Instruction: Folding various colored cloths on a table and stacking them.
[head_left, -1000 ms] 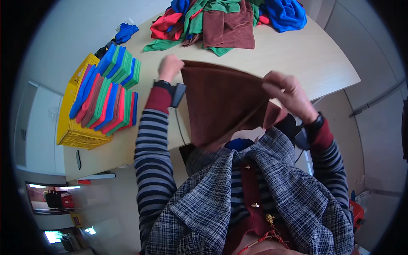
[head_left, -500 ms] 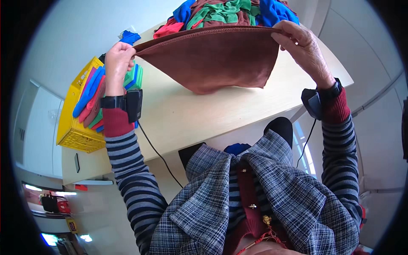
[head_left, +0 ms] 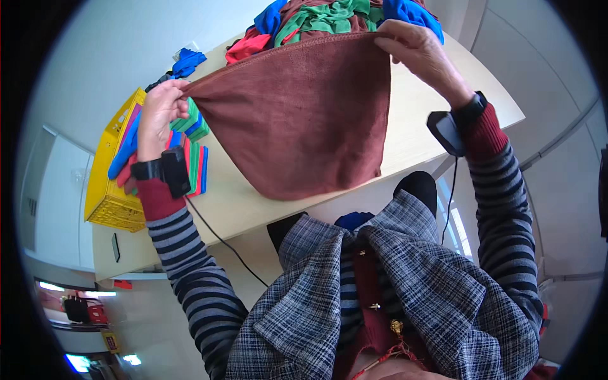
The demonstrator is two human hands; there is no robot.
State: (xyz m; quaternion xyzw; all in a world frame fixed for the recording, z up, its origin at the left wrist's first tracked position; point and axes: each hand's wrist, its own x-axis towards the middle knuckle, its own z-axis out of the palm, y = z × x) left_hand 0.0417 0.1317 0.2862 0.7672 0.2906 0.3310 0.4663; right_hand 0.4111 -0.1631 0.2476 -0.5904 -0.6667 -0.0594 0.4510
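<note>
A brown cloth (head_left: 304, 120) with a stitched hem is stretched between my two hands, its lower part hanging down over the table. My left hand (head_left: 163, 114) pinches one upper corner, beside the yellow crate. The other upper corner is gripped between the thumb and fingers of my right hand (head_left: 418, 54), just in front of the heap of cloths. Behind the brown cloth lies that heap of crumpled green, blue, red and brown cloths (head_left: 329, 19). Folded cloths in green, blue and red (head_left: 196, 164) are stacked beside my left wrist, partly hidden by it.
A yellow plastic crate (head_left: 117, 215) holding folded cloths stands at the table's left. A crumpled blue cloth (head_left: 189, 62) lies behind it. A dark flat object (head_left: 116, 247) rests near the left edge of the pale wooden table (head_left: 234, 212). Cables hang from both wrist devices.
The brown cloth has dropped and spread lower, now reaching the table's front edge. My left hand moved left and slightly down; my right hand moved left and slightly up.
</note>
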